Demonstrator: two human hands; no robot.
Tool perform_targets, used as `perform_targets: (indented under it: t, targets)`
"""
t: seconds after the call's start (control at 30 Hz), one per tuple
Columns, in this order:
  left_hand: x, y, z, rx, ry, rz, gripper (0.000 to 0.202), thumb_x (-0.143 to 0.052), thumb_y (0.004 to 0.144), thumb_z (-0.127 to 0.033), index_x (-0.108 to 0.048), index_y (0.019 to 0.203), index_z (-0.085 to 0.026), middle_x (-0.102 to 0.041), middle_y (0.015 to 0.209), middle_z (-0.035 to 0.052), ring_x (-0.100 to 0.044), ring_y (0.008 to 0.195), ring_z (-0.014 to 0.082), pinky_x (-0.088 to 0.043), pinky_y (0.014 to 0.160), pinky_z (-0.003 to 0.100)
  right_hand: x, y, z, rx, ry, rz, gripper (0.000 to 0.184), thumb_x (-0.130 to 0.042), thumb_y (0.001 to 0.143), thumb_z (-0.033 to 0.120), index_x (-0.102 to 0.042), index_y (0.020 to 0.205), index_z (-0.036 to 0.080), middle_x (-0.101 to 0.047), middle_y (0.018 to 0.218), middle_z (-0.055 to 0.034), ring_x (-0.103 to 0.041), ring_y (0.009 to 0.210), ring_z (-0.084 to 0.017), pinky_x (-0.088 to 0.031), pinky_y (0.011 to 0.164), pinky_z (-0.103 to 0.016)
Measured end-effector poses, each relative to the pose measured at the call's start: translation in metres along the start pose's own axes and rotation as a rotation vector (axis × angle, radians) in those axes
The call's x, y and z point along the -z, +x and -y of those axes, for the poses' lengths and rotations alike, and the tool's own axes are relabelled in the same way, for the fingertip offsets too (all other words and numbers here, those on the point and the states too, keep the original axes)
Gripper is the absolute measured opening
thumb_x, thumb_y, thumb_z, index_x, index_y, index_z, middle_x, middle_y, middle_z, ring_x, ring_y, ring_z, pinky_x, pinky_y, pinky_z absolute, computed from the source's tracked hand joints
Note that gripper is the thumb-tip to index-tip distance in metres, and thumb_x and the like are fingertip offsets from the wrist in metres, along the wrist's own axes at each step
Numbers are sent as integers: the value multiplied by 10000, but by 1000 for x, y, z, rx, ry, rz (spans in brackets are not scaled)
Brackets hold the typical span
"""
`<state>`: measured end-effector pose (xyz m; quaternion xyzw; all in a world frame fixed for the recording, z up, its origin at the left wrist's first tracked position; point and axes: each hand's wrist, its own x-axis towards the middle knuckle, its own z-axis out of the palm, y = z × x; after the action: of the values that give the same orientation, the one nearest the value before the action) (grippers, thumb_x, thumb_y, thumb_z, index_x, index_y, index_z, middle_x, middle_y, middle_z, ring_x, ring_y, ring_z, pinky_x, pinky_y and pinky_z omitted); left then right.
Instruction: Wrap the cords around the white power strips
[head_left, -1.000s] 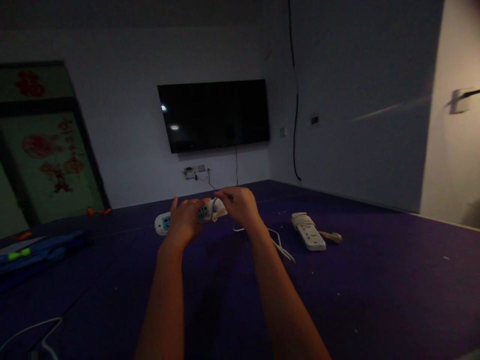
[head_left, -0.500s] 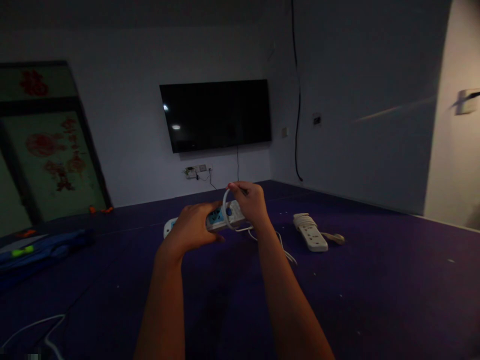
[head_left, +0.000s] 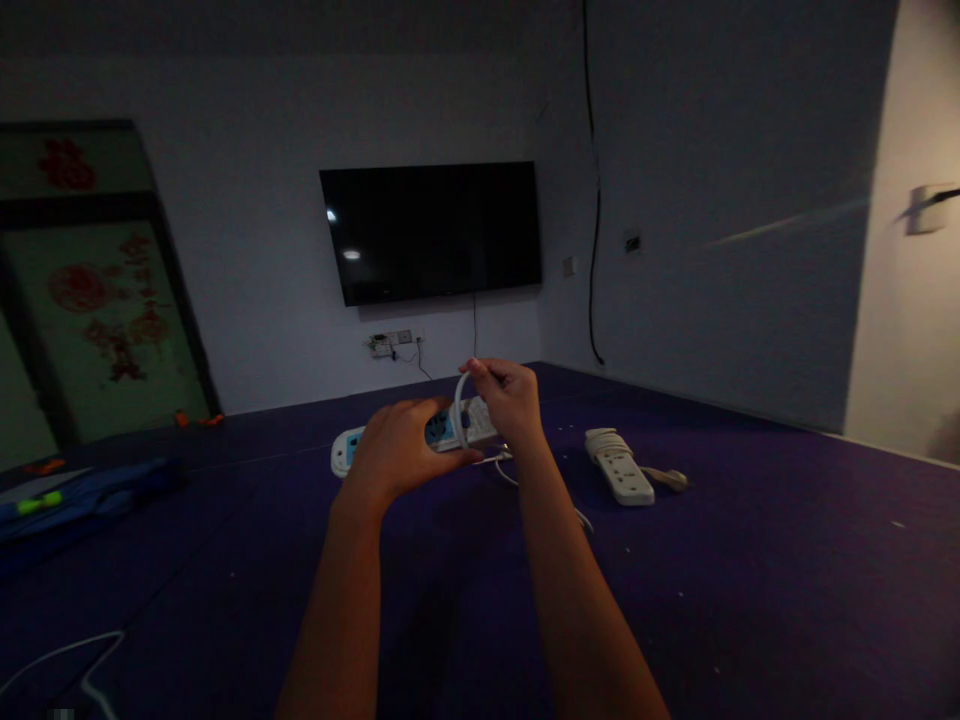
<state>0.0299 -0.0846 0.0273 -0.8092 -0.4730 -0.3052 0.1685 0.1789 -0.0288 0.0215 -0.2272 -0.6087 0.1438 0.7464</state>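
A white power strip with blue socket panels (head_left: 439, 428) is held above the purple surface, wrapped by my left hand (head_left: 397, 450), which covers its middle. Pinched between the thumb and fingers of my right hand (head_left: 511, 400) is the strip's white cord (head_left: 460, 400), bent in a loop around the strip's right part. More of this cord hangs below and behind my right wrist. To the right lies a second white power strip (head_left: 628, 476), its cord wound around its far end and its plug beside it.
A purple surface (head_left: 750, 560) spreads to the walls. At left lie a blue cloth (head_left: 112, 497) and a white cable (head_left: 94, 655). Small orange things (head_left: 210, 421) sit near the door. A television (head_left: 439, 235) hangs on the far wall; a black cable (head_left: 595, 260) dangles at right.
Both hands and the held power strip have shifted slightly to the right. My left thumb now reaches farther along the strip, close to the cord loop. The second power strip lies unmoved.
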Motion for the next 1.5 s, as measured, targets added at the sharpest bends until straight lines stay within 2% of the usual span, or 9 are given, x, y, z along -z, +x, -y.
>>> perform_targets:
  t: [0.23, 0.4, 0.53, 0.67, 0.93, 1.07, 1.3, 1.4, 1.5]
  targets:
    - [4, 0, -2, -62, -31, 20, 636, -681, 595, -627, -661, 1070, -204, -714, 889, 87, -645, 785, 272, -477, 706, 412, 4, 2, -5, -103, 175, -37, 217, -764, 604, 369, -683, 630, 169, -647, 627, -14, -569, 578, -122, -428, 572, -252]
    - [7, -3, -12, -128, -20, -17, 703, -719, 578, -603, -626, 1142, -195, -700, 1051, 96, -632, 947, 294, -470, 826, 451, 12, 0, -14, -385, 380, -28, 309, -817, 477, 396, -635, 568, 163, -478, 435, 63, -383, 394, -60, -287, 415, -217]
    - [8, -5, -14, -134, -1, -26, 827, -723, 583, -598, -549, 1267, -167, -659, 1173, 126, -604, 1043, 313, -450, 897, 473, 11, -2, -19, -476, 475, 0, 364, -829, 420, 425, -624, 570, 164, -429, 396, 84, -315, 349, -44, -210, 370, -207]
    - [9, -6, -12, -126, -48, -29, 889, -731, 569, -598, -500, 1323, -190, -627, 1239, 121, -590, 1083, 306, -438, 931, 470, 3, -5, -25, -500, 561, 40, 345, -836, 425, 396, -627, 578, 167, -499, 440, 61, -379, 377, -58, -270, 390, -206]
    - [12, -6, -10, -104, -132, -69, 784, -737, 570, -567, -551, 1279, -291, -655, 1203, 76, -614, 1053, 293, -448, 925, 476, -10, -18, -27, -488, 618, 109, 236, -749, 598, 371, -612, 633, 183, -562, 559, 21, -482, 489, -94, -380, 494, -222]
    - [10, -6, -2, -73, -152, -96, 765, -744, 578, -539, -563, 1273, -276, -655, 1208, 73, -615, 1058, 286, -462, 926, 473, -19, -20, -29, -496, 587, 147, 286, -720, 594, 419, -589, 624, 167, -542, 536, 25, -468, 483, -100, -380, 493, -233]
    - [2, -3, 11, 20, -214, -213, 787, -753, 555, -575, -588, 1249, -244, -668, 1183, 85, -626, 1054, 284, -484, 921, 448, -35, -18, -45, -475, 616, 63, 234, -677, 529, 362, -574, 621, 173, -569, 553, 27, -489, 516, -108, -403, 535, -240]
    - [1, -2, 15, 74, -247, -293, 784, -755, 557, -574, -591, 1244, -231, -679, 1158, 88, -639, 1031, 280, -502, 898, 435, -37, -18, -47, -462, 593, 110, 220, -675, 510, 332, -563, 624, 181, -553, 541, 32, -483, 510, -106, -388, 513, -232]
    - [2, -2, 21, 121, -255, -349, 767, -759, 560, -564, -599, 1231, -229, -689, 1134, 81, -652, 1000, 278, -512, 888, 424, -37, -19, -45, -496, 518, 209, 210, -660, 548, 342, -529, 599, 185, -467, 470, 60, -395, 427, -72, -304, 434, -203]
